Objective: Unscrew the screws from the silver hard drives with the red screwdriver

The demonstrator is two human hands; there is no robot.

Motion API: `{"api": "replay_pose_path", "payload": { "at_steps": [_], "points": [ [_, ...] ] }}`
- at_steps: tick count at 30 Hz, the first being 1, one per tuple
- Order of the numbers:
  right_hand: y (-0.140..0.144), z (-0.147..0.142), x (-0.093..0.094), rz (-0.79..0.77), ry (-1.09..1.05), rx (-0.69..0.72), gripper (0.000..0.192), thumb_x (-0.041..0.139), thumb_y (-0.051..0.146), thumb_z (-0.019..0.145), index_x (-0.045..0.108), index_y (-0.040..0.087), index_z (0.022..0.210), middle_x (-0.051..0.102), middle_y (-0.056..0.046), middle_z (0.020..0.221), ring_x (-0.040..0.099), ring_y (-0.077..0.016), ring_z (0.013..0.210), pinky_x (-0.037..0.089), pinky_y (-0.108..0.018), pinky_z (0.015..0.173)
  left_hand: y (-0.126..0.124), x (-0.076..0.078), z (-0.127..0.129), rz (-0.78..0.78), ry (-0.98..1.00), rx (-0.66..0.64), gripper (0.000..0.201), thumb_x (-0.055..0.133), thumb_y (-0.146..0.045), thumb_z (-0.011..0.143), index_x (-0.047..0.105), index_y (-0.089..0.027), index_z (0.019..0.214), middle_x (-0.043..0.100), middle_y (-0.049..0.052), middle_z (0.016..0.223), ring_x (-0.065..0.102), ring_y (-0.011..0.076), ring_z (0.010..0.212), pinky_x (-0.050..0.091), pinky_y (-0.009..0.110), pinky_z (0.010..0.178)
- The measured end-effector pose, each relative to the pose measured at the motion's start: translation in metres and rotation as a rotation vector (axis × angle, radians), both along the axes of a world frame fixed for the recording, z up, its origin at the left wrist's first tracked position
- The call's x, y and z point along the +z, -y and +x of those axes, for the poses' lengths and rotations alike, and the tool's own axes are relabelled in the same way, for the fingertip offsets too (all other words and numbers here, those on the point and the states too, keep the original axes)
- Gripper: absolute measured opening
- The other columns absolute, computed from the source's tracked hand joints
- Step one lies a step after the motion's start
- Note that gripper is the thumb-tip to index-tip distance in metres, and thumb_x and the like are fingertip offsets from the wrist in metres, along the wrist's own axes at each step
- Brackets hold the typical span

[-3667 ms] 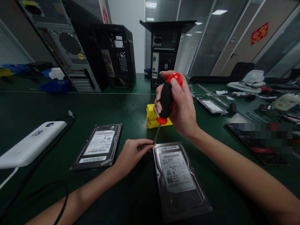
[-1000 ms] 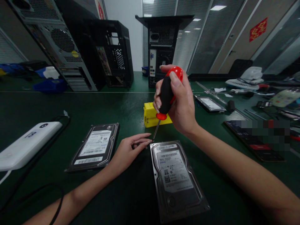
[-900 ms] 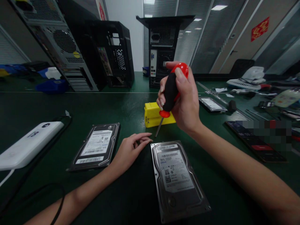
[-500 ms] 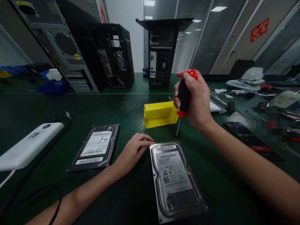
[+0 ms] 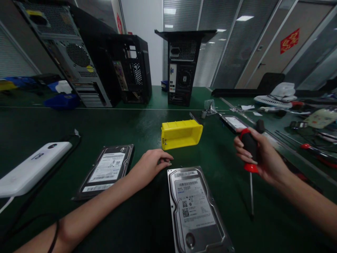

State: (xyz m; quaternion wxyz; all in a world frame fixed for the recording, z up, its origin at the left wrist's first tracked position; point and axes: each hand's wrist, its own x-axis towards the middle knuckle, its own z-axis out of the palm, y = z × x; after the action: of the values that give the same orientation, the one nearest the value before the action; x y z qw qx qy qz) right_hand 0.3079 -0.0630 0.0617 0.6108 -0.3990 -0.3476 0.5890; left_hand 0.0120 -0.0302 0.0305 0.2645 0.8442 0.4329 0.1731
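In my right hand point(image 5: 259, 154) is a screwdriver point(image 5: 249, 146) with a black and red handle, its shaft pointing down over the table at the right. A silver hard drive point(image 5: 197, 207) lies label up in front of me. My left hand point(image 5: 152, 163) rests on the table just off the drive's far left corner, fingers curled and fingertips drawn in toward the thumb; anything between them is too small to make out. Another hard drive point(image 5: 107, 168) lies left of that hand. Beyond both hands, a yellow plastic bin point(image 5: 181, 135) lies on its side, a few tiny pieces at its left end.
Computer cases point(image 5: 181, 66) stand along the back. At left lies a white power bank point(image 5: 37, 167) with cables. A third hard drive point(image 5: 234, 123), a phone partly behind my right arm, and assorted tools point(image 5: 308, 146) occupy the right side.
My right hand has moved right and down with the screwdriver, away from the yellow bin. My left fingers have drawn back from the drive's corner and curled in.
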Motion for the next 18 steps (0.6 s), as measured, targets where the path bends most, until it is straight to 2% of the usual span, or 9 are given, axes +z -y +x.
{"api": "replay_pose_path", "payload": {
  "at_steps": [1, 3, 6, 8, 13, 18],
  "points": [
    [0.004, 0.006, -0.007, -0.086, -0.158, 0.023, 0.02, 0.046, 0.031, 0.085, 0.054, 0.018, 0.097, 0.046, 0.001, 0.064, 0.036, -0.0026, 0.039, 0.029, -0.011, 0.028, -0.005, 0.005, 0.004, 0.023, -0.046, -0.037, 0.02, 0.055, -0.019, 0.083, 0.067, -0.018, 0.099, 0.067, 0.005, 0.099, 0.061, 0.0182, 0.091, 0.046, 0.031, 0.082],
    [0.009, 0.014, -0.018, -0.142, -0.25, 0.041, 0.021, 0.04, 0.031, 0.089, 0.052, 0.017, 0.097, 0.042, 0.003, 0.062, 0.032, -0.0001, 0.037, 0.026, -0.007, 0.027, -0.014, 0.014, 0.012, 0.032, -0.123, -0.123, 0.019, 0.056, -0.018, 0.082, 0.068, -0.017, 0.097, 0.068, 0.005, 0.093, 0.062, 0.0175, 0.084, 0.047, 0.03, 0.078],
    [0.01, 0.02, -0.03, -0.236, -0.439, 0.074, 0.022, 0.038, 0.033, 0.091, 0.05, 0.018, 0.1, 0.04, 0.004, 0.062, 0.032, 0.0015, 0.036, 0.028, -0.004, 0.028, -0.024, 0.022, 0.022, 0.033, -0.189, -0.296, 0.018, 0.059, -0.017, 0.081, 0.067, -0.017, 0.097, 0.068, 0.005, 0.094, 0.061, 0.0175, 0.087, 0.046, 0.03, 0.08],
    [0.009, 0.02, -0.035, -0.283, -0.49, 0.096, 0.023, 0.035, 0.033, 0.092, 0.049, 0.018, 0.102, 0.04, 0.004, 0.063, 0.033, 0.0014, 0.036, 0.03, -0.004, 0.029, -0.028, 0.023, 0.024, 0.052, -0.198, -0.359, 0.016, 0.059, -0.018, 0.081, 0.067, -0.017, 0.094, 0.067, 0.004, 0.095, 0.06, 0.0175, 0.09, 0.045, 0.029, 0.081],
    [0.009, 0.016, -0.046, -0.366, -0.502, 0.123, 0.025, 0.029, 0.032, 0.094, 0.047, 0.017, 0.102, 0.039, 0.004, 0.063, 0.035, 0.0006, 0.037, 0.033, -0.006, 0.029, -0.03, 0.013, 0.024, 0.075, -0.183, -0.407, 0.01, 0.059, -0.02, 0.082, 0.067, -0.018, 0.088, 0.064, 0.002, 0.091, 0.059, 0.0156, 0.088, 0.045, 0.027, 0.078],
    [0.01, 0.016, -0.048, -0.393, -0.531, 0.123, 0.024, 0.031, 0.033, 0.093, 0.047, 0.018, 0.103, 0.038, 0.003, 0.064, 0.037, 0.0003, 0.037, 0.033, -0.006, 0.029, -0.033, 0.006, 0.026, 0.143, -0.179, -0.41, 0.008, 0.057, -0.02, 0.084, 0.064, -0.017, 0.086, 0.063, 0.002, 0.089, 0.059, 0.0136, 0.083, 0.045, 0.025, 0.073]
  ]
}}
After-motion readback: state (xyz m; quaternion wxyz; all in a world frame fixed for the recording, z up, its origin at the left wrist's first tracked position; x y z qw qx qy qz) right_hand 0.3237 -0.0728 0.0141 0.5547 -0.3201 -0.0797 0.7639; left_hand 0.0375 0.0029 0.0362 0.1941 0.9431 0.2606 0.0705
